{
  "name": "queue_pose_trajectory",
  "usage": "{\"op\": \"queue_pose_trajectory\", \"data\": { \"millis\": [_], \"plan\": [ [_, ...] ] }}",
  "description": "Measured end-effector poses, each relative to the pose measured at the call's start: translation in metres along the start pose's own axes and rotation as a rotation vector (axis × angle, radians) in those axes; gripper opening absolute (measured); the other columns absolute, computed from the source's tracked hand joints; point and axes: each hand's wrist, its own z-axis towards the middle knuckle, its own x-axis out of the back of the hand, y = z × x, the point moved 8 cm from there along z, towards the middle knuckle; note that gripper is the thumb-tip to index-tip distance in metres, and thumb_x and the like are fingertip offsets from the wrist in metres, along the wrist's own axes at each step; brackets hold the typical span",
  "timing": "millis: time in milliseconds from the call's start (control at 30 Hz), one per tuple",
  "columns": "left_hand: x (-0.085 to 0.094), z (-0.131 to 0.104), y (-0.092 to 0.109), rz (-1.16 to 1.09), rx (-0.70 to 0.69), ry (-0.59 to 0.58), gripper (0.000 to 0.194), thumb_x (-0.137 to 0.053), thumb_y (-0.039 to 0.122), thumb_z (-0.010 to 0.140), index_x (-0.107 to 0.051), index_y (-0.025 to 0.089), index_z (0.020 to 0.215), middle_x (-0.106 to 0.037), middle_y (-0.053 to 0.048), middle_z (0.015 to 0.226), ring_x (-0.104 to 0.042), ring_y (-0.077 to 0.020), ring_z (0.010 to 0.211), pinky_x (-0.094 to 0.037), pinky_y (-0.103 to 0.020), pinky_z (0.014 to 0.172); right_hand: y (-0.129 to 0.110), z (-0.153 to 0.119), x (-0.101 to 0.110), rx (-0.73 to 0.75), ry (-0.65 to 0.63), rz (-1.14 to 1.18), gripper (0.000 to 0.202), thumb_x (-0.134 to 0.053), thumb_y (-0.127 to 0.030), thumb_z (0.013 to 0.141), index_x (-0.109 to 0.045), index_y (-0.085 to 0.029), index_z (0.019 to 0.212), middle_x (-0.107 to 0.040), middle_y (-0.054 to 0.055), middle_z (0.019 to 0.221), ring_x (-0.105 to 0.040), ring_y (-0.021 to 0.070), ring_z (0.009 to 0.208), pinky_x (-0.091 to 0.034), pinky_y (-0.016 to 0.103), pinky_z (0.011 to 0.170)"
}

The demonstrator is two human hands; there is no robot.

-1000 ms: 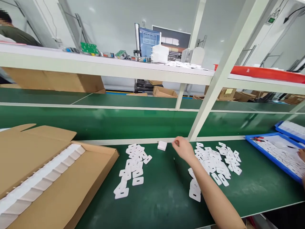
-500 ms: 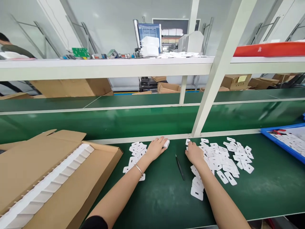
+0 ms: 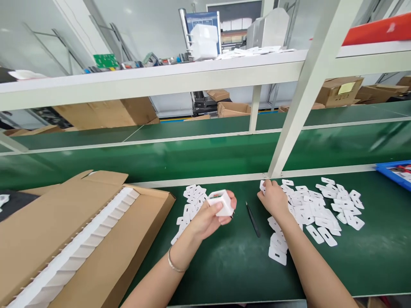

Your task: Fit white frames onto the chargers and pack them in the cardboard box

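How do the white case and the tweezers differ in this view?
The white case is chunky; the tweezers are long and slim. The white case is pale, the tweezers dark. The left hand grips the white case, while the tweezers lie loose on the green table.

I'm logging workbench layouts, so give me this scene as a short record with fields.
Left hand: holds a white housing, an opening visible in it
Right hand: fingers at a small white plate; whether gripped, cannot tell
Between the hands: black tweezers, on the green tabletop
Right side: large group of slotted white plates, partly behind the right arm
Left side: smaller group of white plates, then an open cardboard box
Far right: blue tray, partly in view
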Motion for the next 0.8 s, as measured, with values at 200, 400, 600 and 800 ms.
{"op": "queue_pose_trajectory", "data": {
  "millis": [200,400,600,800],
  "plan": [
    [-0.025,-0.023,0.003,-0.049,-0.024,-0.080,0.044,-0.084,0.051,0.084,-0.072,0.019,0.111,-0.064,-0.004,0.092,-0.035,-0.0018,0.052,-0.037,-0.019,0.051,-0.006,-0.001,0.003,0.037,0.081,0.047,0.023,-0.052,-0.024,0.097,-0.061,-0.017,0.117,-0.066,0.013,0.112,-0.067,0.0266,0.096,-0.036,0.031,0.061],
    [-0.035,-0.026,0.008,-0.089,-0.056,-0.143,0.037,-0.079,0.049,0.090,-0.076,0.023,0.117,-0.066,-0.006,0.097,-0.039,-0.0021,0.054,-0.038,-0.019,0.052,-0.007,-0.001,0.002,0.042,0.088,0.037,0.023,-0.053,-0.025,0.097,-0.061,-0.017,0.117,-0.066,0.012,0.111,-0.067,0.0237,0.084,-0.032,0.031,0.058],
    [-0.032,-0.024,0.010,-0.038,-0.063,-0.112,0.043,-0.078,0.048,0.092,-0.075,0.027,0.130,-0.071,-0.008,0.106,-0.044,-0.0034,0.056,-0.041,-0.022,0.055,-0.010,-0.003,0.003,0.057,0.083,0.032,0.022,-0.052,-0.025,0.098,-0.062,-0.017,0.116,-0.067,0.012,0.111,-0.067,0.0237,0.083,-0.031,0.031,0.058],
    [-0.022,-0.024,0.006,-0.028,-0.060,-0.064,0.046,-0.078,0.049,0.091,-0.075,0.027,0.132,-0.072,-0.009,0.108,-0.046,-0.0039,0.057,-0.041,-0.022,0.056,-0.008,-0.002,0.001,0.065,0.097,0.044,0.022,-0.053,-0.025,0.097,-0.063,-0.017,0.115,-0.068,0.012,0.110,-0.067,0.0230,0.078,-0.031,0.031,0.056]
  ]
}}
